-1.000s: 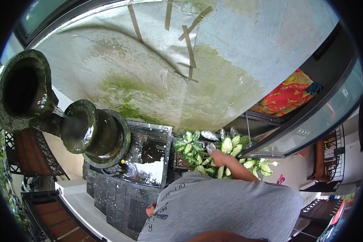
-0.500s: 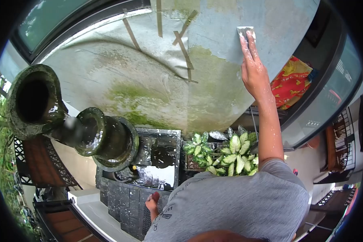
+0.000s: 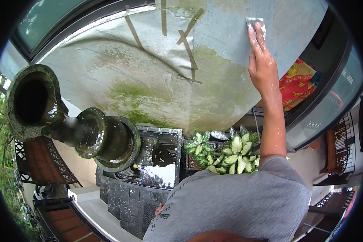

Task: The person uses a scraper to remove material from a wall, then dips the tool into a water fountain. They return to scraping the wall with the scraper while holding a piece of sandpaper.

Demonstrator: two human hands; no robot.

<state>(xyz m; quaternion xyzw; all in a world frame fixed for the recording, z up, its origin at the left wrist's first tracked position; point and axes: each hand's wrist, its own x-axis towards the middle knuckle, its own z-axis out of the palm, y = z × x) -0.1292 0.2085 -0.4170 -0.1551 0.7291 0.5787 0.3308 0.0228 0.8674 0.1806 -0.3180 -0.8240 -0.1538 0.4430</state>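
My right hand (image 3: 264, 64) reaches up to the painted wall (image 3: 226, 76). Its fingers press on a flat, shiny scraper blade (image 3: 251, 20), whose wide edge lies against the bluish upper part of the wall. The rest of the scraper is hidden under my fingers and palm. White specks dot the hand and forearm. Low down beside my grey shirt, only a sliver of my left hand (image 3: 160, 209) shows; its fingers are too hidden to make out.
A mossy tiered stone fountain (image 3: 109, 139) stands at the left over a dark, water-filled basin (image 3: 165, 155). Leafy plants (image 3: 236, 153) grow below the wall. Strips of brown tape (image 3: 187, 50) hold a wrinkled sheet. A red patterned cloth (image 3: 296, 86) is at the right.
My right hand and the scraper have moved slightly up and right along the wall. My left hand, more visible earlier with something dark red at it, is now mostly hidden behind my shirt.
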